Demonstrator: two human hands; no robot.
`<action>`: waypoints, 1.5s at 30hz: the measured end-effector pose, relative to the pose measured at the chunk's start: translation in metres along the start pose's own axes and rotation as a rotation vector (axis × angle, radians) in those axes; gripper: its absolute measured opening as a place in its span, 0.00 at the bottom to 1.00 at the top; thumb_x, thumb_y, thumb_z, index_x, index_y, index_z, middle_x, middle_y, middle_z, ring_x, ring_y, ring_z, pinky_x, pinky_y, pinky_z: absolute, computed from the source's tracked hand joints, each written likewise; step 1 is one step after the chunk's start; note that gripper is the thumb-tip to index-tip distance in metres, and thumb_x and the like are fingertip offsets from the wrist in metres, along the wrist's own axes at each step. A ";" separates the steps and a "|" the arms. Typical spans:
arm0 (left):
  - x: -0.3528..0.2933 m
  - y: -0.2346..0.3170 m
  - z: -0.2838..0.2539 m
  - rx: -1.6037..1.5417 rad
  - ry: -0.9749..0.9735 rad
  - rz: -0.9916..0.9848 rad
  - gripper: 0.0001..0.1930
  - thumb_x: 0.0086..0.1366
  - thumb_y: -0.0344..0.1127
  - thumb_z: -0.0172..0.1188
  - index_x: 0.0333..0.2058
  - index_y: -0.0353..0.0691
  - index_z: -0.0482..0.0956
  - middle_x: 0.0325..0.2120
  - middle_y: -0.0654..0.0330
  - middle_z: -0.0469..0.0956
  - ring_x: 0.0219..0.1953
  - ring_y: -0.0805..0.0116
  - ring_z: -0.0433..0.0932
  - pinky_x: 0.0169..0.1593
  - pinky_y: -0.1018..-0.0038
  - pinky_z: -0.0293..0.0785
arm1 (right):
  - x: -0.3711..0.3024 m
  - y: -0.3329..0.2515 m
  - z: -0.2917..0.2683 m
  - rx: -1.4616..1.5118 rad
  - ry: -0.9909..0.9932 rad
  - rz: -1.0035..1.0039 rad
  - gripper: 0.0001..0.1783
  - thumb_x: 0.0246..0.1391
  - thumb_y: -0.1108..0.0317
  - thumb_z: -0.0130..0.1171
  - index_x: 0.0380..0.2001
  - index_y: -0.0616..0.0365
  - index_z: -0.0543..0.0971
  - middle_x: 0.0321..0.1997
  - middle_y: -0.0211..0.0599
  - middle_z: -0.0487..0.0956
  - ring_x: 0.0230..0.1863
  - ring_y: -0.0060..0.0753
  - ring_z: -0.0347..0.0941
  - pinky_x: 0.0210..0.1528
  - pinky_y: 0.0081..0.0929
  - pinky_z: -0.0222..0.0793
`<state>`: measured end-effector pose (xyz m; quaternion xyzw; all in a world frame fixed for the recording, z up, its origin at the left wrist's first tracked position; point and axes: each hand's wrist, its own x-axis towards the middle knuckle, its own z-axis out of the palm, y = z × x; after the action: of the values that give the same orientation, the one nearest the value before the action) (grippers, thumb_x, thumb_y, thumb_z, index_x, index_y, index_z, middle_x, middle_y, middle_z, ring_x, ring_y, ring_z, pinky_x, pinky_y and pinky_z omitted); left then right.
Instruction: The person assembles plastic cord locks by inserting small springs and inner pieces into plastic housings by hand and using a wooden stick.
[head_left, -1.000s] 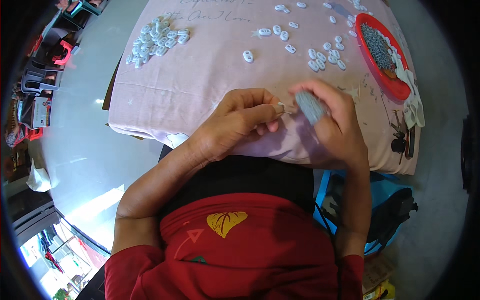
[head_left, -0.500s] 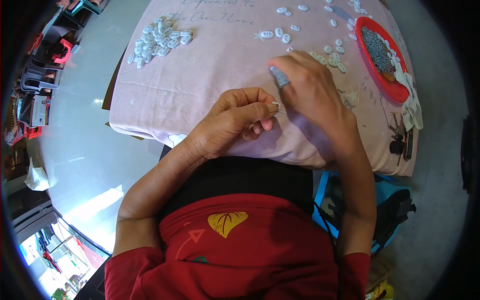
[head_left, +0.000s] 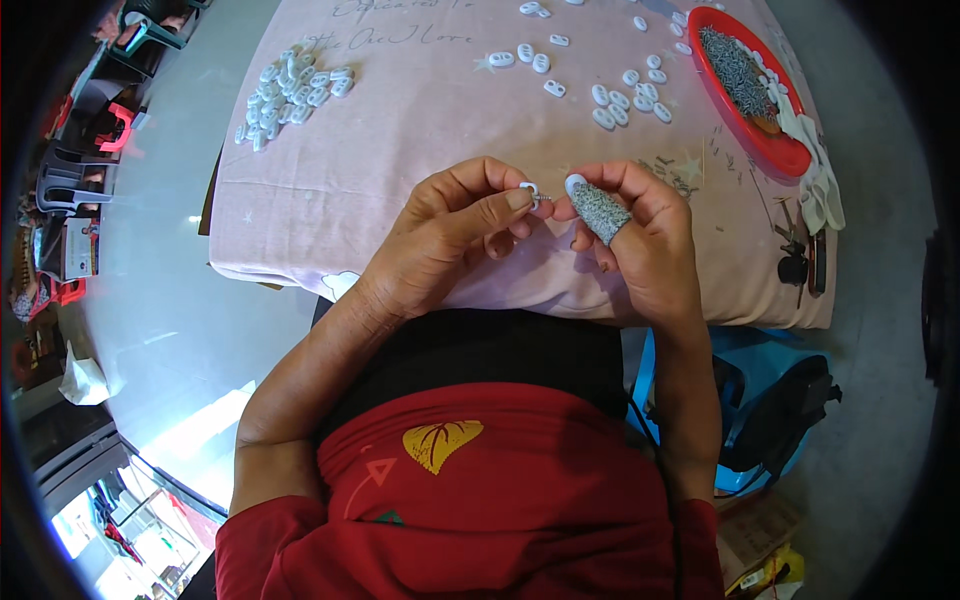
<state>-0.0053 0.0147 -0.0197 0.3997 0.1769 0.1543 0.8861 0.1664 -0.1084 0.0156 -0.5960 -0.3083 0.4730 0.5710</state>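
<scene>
The left hand (head_left: 450, 235) pinches a small white plastic clip (head_left: 529, 188) above the pink tablecloth (head_left: 420, 130); the right hand (head_left: 640, 235), thumb in a grey finger cot (head_left: 598, 210), grips another white piece (head_left: 575, 183); the red tray (head_left: 790, 155) holds small grey metal springs (head_left: 735, 65).

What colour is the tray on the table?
Red tray, seen clearly in the head view.

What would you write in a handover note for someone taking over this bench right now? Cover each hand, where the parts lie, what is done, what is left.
Left hand: pinches a small white clip over the pink cloth.
Right hand: a grey finger cover on one finger, tip close to the clip.
Parts: a big heap of clips far left, loose clips far right, a red tray of small metal bits beside them.
Done: cannot tell which pile is finished.
Left: the clip in hand.
</scene>
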 end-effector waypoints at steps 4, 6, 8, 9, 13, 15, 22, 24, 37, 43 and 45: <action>-0.002 0.002 0.002 -0.017 0.035 -0.021 0.05 0.70 0.34 0.57 0.41 0.41 0.77 0.35 0.61 0.82 0.33 0.82 0.73 0.35 0.85 0.66 | -0.004 0.001 0.003 -0.057 0.039 -0.082 0.10 0.61 0.74 0.57 0.45 0.65 0.78 0.37 0.38 0.82 0.26 0.14 0.70 0.24 0.10 0.60; -0.003 0.002 0.004 0.011 0.042 -0.014 0.05 0.71 0.34 0.57 0.41 0.41 0.77 0.34 0.61 0.82 0.32 0.82 0.72 0.34 0.86 0.66 | -0.005 0.001 0.002 -0.049 0.061 -0.063 0.10 0.60 0.74 0.57 0.45 0.65 0.78 0.38 0.37 0.82 0.26 0.13 0.70 0.24 0.10 0.60; -0.003 0.002 0.005 0.041 0.047 -0.010 0.05 0.71 0.35 0.57 0.41 0.41 0.77 0.33 0.62 0.81 0.31 0.82 0.72 0.34 0.86 0.65 | -0.005 0.006 -0.002 -0.006 0.060 -0.064 0.10 0.60 0.75 0.58 0.45 0.64 0.79 0.39 0.35 0.82 0.25 0.12 0.69 0.24 0.10 0.59; -0.004 0.002 0.006 0.078 0.065 -0.007 0.06 0.71 0.35 0.58 0.41 0.41 0.77 0.33 0.63 0.81 0.31 0.82 0.72 0.34 0.87 0.65 | -0.005 0.007 -0.002 -0.005 0.061 -0.062 0.10 0.60 0.75 0.58 0.45 0.64 0.79 0.39 0.35 0.82 0.25 0.12 0.69 0.24 0.10 0.59; -0.004 0.001 0.010 0.169 0.104 0.008 0.06 0.70 0.36 0.58 0.41 0.41 0.77 0.32 0.63 0.81 0.30 0.83 0.71 0.34 0.87 0.65 | -0.009 0.011 0.002 0.063 0.092 0.025 0.12 0.60 0.75 0.58 0.46 0.65 0.80 0.36 0.34 0.81 0.25 0.12 0.69 0.22 0.10 0.59; -0.004 0.003 0.012 0.176 0.110 0.006 0.06 0.70 0.36 0.58 0.40 0.41 0.77 0.32 0.64 0.81 0.30 0.83 0.71 0.34 0.87 0.65 | -0.010 0.013 0.003 0.046 0.097 0.037 0.12 0.60 0.75 0.57 0.47 0.65 0.80 0.36 0.34 0.82 0.25 0.13 0.69 0.21 0.10 0.58; -0.004 -0.004 0.013 0.189 0.126 0.048 0.06 0.70 0.34 0.59 0.40 0.38 0.77 0.31 0.63 0.80 0.30 0.82 0.72 0.36 0.86 0.68 | -0.013 0.010 0.003 0.043 0.130 -0.007 0.13 0.59 0.76 0.56 0.47 0.67 0.80 0.36 0.39 0.83 0.24 0.14 0.70 0.20 0.10 0.60; -0.003 -0.006 0.015 0.183 0.144 0.065 0.07 0.69 0.34 0.60 0.39 0.36 0.78 0.30 0.64 0.80 0.29 0.83 0.72 0.34 0.86 0.68 | -0.014 0.011 0.003 0.058 0.128 -0.007 0.13 0.59 0.77 0.56 0.47 0.68 0.80 0.36 0.41 0.83 0.23 0.14 0.70 0.20 0.10 0.60; -0.003 -0.004 0.021 0.297 0.182 0.090 0.06 0.70 0.34 0.59 0.38 0.37 0.77 0.28 0.67 0.78 0.26 0.86 0.70 0.29 0.89 0.64 | -0.015 0.011 0.005 0.044 0.127 -0.013 0.13 0.59 0.76 0.56 0.46 0.68 0.79 0.36 0.44 0.83 0.24 0.15 0.70 0.21 0.09 0.60; -0.003 -0.006 0.021 0.319 0.190 0.110 0.07 0.70 0.35 0.59 0.38 0.37 0.78 0.27 0.68 0.78 0.25 0.87 0.68 0.26 0.89 0.61 | -0.015 0.013 0.004 0.054 0.124 -0.021 0.13 0.59 0.76 0.56 0.46 0.68 0.79 0.36 0.43 0.83 0.24 0.15 0.70 0.21 0.09 0.60; -0.003 -0.003 0.021 0.306 0.185 0.092 0.07 0.69 0.34 0.61 0.38 0.35 0.78 0.28 0.66 0.79 0.27 0.85 0.71 0.30 0.87 0.66 | -0.015 0.013 0.004 0.069 0.136 -0.026 0.12 0.59 0.76 0.56 0.45 0.68 0.79 0.36 0.43 0.83 0.24 0.15 0.70 0.21 0.10 0.60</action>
<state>0.0013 -0.0018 -0.0084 0.5217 0.2607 0.2020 0.7868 0.1552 -0.1226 0.0063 -0.6027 -0.2603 0.4343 0.6167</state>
